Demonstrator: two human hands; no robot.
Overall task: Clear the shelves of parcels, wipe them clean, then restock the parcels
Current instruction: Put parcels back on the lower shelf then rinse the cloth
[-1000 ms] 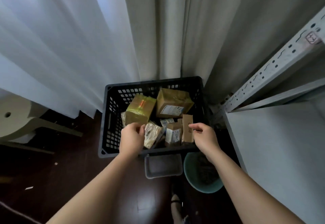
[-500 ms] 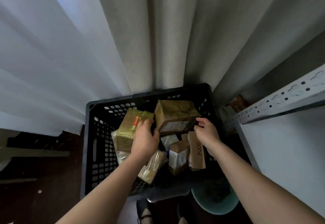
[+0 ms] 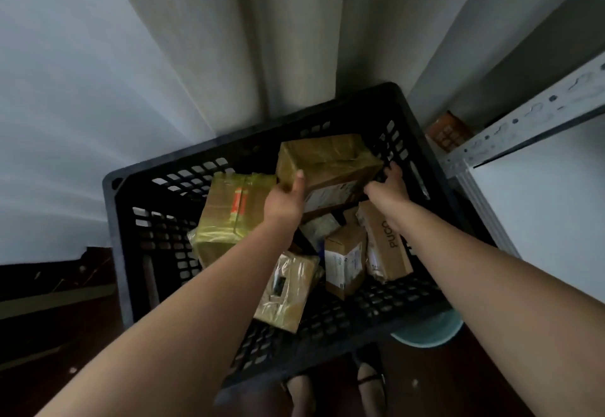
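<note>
A person's two bare hands close on the largest parcel [image 3: 330,167] in a black slatted plastic crate [image 3: 137,207] standing on a dark floor in front of pale curtains [image 3: 229,40]. The left hand [image 3: 288,197] grips the box's near left corner, thumb laid up its tape-wrapped side; the right hand [image 3: 388,180] curls round its right end, close to the crate's far wall. A white shipping label on the box's near face is too blurred to read.

Other parcels lie loose in the crate: a box wrapped in yellowish tape with an orange strip [image 3: 229,217] to the left, a film-wrapped packet [image 3: 288,289] nearer the camera, a small carton with a white label [image 3: 343,259], and a brown carton [image 3: 386,243] printed with what looks like "PUCO". Beside the crate, at right, runs a perforated grey metal shelf post [image 3: 530,118] over a white shelf board [image 3: 550,213]. A teal basin [image 3: 432,334] shows below the crate's near corner.
</note>
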